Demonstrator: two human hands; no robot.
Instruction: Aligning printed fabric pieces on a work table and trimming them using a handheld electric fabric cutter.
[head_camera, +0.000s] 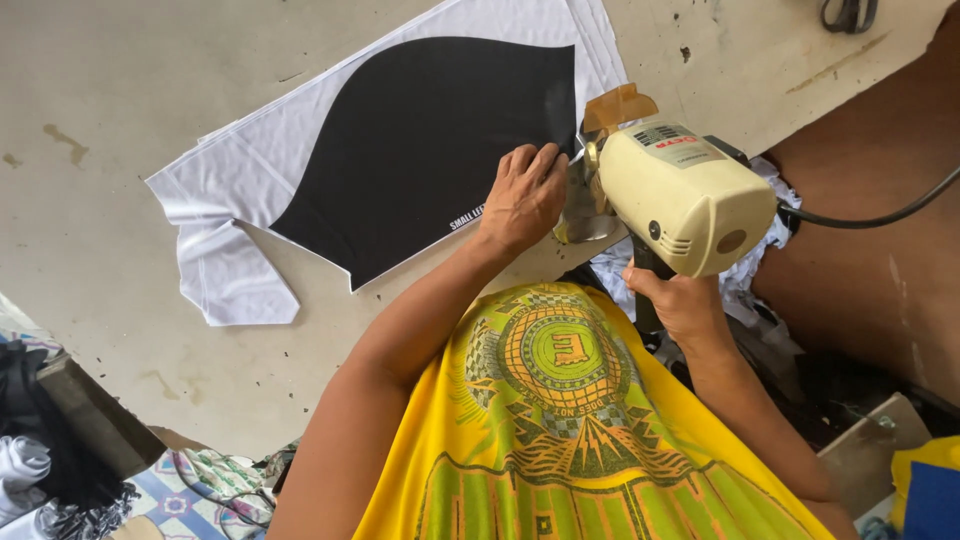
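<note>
- My left hand (522, 195) lies palm down, fingers spread flat, on the near right corner of the black pattern piece (420, 150) — pressing it, gripping nothing.
- That black piece lies on a stack of white fabric (235, 210), which is spread over the pale desk (100, 100); the white edge shows all round the black shape, with a loose flap at the left.
- My right hand (680, 300) is closed round the dark handle under the cream electric cloth cutter (685, 195), at the near right edge of the desk.
- The cutter stands just right of my left hand, its metal front almost touching my fingertips; I cannot tell whether the blade meets the fabric.
- A black cable (880, 215) runs off from the cutter to the right.
- White fabric scraps (760, 260) lie heaped behind the cutter, off the desk edge.
- A pair of scissors (848, 14) rests at the far right — only partly in view.
- My yellow printed shirt (560, 420) fills the near middle.
</note>
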